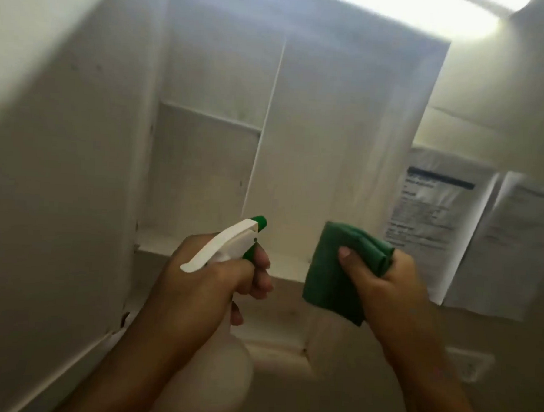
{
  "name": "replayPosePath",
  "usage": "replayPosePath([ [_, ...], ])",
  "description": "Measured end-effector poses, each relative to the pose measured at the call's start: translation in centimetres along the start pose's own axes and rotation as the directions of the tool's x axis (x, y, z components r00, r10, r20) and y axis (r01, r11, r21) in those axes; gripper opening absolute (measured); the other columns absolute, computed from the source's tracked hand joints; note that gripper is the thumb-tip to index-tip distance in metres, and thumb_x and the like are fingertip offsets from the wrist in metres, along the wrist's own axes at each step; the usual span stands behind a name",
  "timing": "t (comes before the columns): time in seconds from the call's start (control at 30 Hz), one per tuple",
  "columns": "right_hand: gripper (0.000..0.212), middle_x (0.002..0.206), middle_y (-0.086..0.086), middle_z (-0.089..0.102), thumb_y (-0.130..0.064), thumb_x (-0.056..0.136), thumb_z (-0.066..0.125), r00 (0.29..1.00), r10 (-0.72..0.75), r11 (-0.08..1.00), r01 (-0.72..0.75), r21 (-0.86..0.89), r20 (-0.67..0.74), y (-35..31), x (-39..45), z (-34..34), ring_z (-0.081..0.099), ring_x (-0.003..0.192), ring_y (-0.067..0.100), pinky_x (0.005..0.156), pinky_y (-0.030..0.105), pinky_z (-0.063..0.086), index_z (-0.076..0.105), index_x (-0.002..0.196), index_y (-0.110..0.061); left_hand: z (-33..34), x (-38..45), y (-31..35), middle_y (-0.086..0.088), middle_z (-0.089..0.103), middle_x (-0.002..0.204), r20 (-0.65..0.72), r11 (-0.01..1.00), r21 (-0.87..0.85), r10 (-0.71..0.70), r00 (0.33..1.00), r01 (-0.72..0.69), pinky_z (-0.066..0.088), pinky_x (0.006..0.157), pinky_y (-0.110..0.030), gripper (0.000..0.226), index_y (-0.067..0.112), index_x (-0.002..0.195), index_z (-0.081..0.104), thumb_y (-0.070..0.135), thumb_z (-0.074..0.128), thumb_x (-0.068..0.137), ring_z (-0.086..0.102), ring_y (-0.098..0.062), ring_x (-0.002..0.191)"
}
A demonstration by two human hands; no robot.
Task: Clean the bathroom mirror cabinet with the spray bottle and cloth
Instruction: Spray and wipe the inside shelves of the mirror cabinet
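Hands both closed: left hand [210, 278] grips spray bottle [227, 250], fingers on trigger, nozzle toward open cabinet [299, 144]; right hand [383, 278] clutches folded green cloth [336, 278] near cabinet's bottom edge.

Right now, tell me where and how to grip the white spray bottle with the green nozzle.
Grip the white spray bottle with the green nozzle at its narrow neck, coming from behind, as the left hand does: the nozzle faces the open cabinet, and the green trigger sits in front for the fingers.
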State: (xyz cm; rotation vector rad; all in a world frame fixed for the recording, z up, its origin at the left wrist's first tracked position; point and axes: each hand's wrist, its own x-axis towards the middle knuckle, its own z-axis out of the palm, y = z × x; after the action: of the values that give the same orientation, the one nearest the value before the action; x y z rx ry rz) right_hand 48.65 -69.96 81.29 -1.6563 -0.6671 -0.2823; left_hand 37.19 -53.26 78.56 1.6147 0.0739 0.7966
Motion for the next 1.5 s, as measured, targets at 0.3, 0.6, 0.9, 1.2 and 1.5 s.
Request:
replayPosePath([
  [0.3,0.023,0.078,0.0,0.068,-0.007,0.085,0.064,0.699,-0.652,0.667,0.345,-0.66,-0.294,-8.4,7.4,-4.0,0.059,0.065,0.016,0.061,0.018,0.04,0.069,0.107,-0.015,1.2,5.7,6.8,-0.015,0.076,0.075,0.03,0.987,-0.161,0.017,0.999,-0.011,0.046,0.054,-0.031,0.029,0.003,0.087,0.073,-0.009,0.048,0.077,0.076,-0.024,0.076],
  [0.6,0.023,0.089,0.009,0.072,-0.013,0.089,0.063,0.666,-0.694,0.554,0.249,-0.795,-0.275,-11.1,11.0,-6.1,0.06,0.07,0.025,0.065,0.022,0.041,0.066,0.112,-0.015,1.6,9.9,9.9,-0.013,0.074,0.071,0.121,0.978,-0.207,0.029,0.992,-0.004,0.037,0.054,-0.024,0.029,0.001,0.088,0.07,-0.01,0.046,0.078,0.067,-0.021,0.063],
  [0.9,0.022,0.091,0.012,0.072,-0.015,0.089,0.062,0.663,-0.692,0.545,0.223,-0.808,-0.284,-11.1,10.9,-6.9,0.067,0.081,0.037,0.068,0.038,0.055,0.065,0.111,-0.015,2.4,10.9,10.6,-0.01,0.059,0.054,0.11,0.977,-0.212,0.032,0.993,-0.008,0.032,0.046,-0.021,0.022,0.005,0.075,0.066,-0.007,0.049,0.069,0.052,-0.02,0.046],
  [1.2,0.025,0.094,0.009,0.073,-0.015,0.091,0.064,0.654,-0.715,0.538,0.289,-0.792,-0.247,-10.8,10.2,-6.6,0.07,0.081,0.031,0.071,0.043,0.061,0.064,0.115,-0.013,2.9,10.1,7.9,-0.012,0.069,0.062,0.105,0.991,-0.132,-0.009,0.994,0.023,0.041,0.052,-0.025,0.026,0.002,0.085,0.07,-0.008,0.048,0.074,0.065,-0.025,0.061],
  [1.5,0.025,0.098,0.01,0.073,-0.017,0.092,0.064,0.674,-0.697,0.551,0.286,-0.784,-0.244,-10.2,9.8,-6.5,0.07,0.086,0.03,0.074,0.035,0.058,0.064,0.117,-0.012,2.9,7.8,4.7,-0.009,0.077,0.073,0.178,0.989,-0.043,-0.134,0.975,0.143,0.047,0.055,-0.027,0.022,0.006,0.089,0.072,0.0,0.056,0.075,0.072,-0.022,0.072],
])
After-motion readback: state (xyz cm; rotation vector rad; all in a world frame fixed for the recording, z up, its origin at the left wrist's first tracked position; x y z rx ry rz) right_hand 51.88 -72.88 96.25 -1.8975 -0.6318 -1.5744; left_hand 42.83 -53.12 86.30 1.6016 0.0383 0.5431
